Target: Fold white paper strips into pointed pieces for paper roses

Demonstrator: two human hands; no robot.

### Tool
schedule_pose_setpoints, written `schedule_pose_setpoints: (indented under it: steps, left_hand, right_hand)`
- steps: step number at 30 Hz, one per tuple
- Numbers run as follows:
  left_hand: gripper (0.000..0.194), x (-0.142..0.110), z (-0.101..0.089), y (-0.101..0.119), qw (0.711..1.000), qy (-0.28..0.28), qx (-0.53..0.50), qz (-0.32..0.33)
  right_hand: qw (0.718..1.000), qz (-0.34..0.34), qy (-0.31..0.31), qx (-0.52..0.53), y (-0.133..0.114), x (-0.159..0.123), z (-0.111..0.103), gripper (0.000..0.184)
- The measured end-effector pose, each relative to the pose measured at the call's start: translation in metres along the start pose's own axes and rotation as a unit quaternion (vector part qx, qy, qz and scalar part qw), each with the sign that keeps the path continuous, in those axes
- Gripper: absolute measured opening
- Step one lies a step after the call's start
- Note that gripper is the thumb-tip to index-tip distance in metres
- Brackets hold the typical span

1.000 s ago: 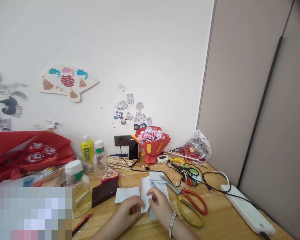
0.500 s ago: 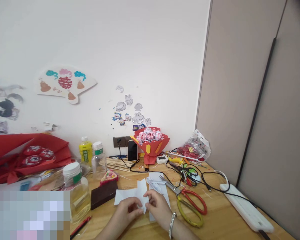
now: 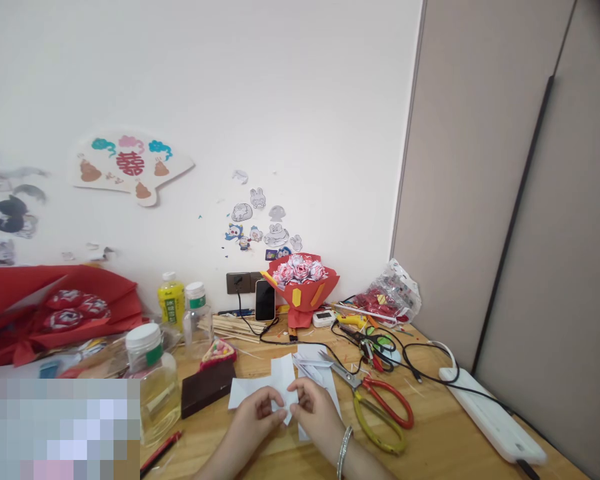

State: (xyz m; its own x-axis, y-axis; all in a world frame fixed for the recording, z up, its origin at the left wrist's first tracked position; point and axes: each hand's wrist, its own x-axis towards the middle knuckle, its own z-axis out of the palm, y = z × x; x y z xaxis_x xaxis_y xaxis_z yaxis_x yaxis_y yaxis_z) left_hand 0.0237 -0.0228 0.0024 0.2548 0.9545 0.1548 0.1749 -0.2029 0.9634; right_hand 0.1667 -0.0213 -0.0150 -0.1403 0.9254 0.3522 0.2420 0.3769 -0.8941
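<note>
A creased white sheet of paper (image 3: 253, 390) is pinched between my two hands above the wooden table. My left hand (image 3: 260, 415) grips its lower edge with thumb and fingers. On the right side of the same paper, my right hand (image 3: 314, 408), with a silver bracelet at the wrist, closes its thumb and fingertips. Behind the right hand lie a white paper strip (image 3: 304, 433) and several folded paper pieces (image 3: 310, 372). Large scissors (image 3: 375, 407) with one red and one yellow handle rest just to the right, their blades partly open.
A dark brown box (image 3: 207, 390) and lidded plastic jars (image 3: 144, 347) stand to the left, near a red pen (image 3: 161, 453). Behind are wooden sticks (image 3: 230, 328), a phone (image 3: 265, 300) and a red paper-flower bouquet (image 3: 300, 290). Cables and a white power strip (image 3: 495, 417) lie right.
The upper flap of the paper has tilted slightly left and now stands broader. My fingertips have shifted a little along its lower edge. The other things stay in place.
</note>
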Motion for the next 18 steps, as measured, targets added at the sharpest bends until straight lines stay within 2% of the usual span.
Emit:
schedule_pose_setpoints:
  steps: [6, 14, 18]
  left_hand:
    - [0.035, -0.001, 0.001, 0.0, 1.0, -0.008, -0.028, -0.012]
    - [0.036, 0.0, -0.002, -0.01, 0.988, -0.102, -0.117, -0.004]
    - [0.036, 0.0, -0.001, -0.01, 0.987, -0.083, -0.134, -0.004]
  right_hand:
    - [1.0, 0.006, -0.016, -0.01, 0.002, -0.001, 0.0, 0.029]
    - [1.0, -0.002, -0.004, 0.005, 0.003, 0.001, -0.001, 0.031]
    - [1.0, -0.011, -0.017, 0.019, 0.002, -0.001, -0.001, 0.031]
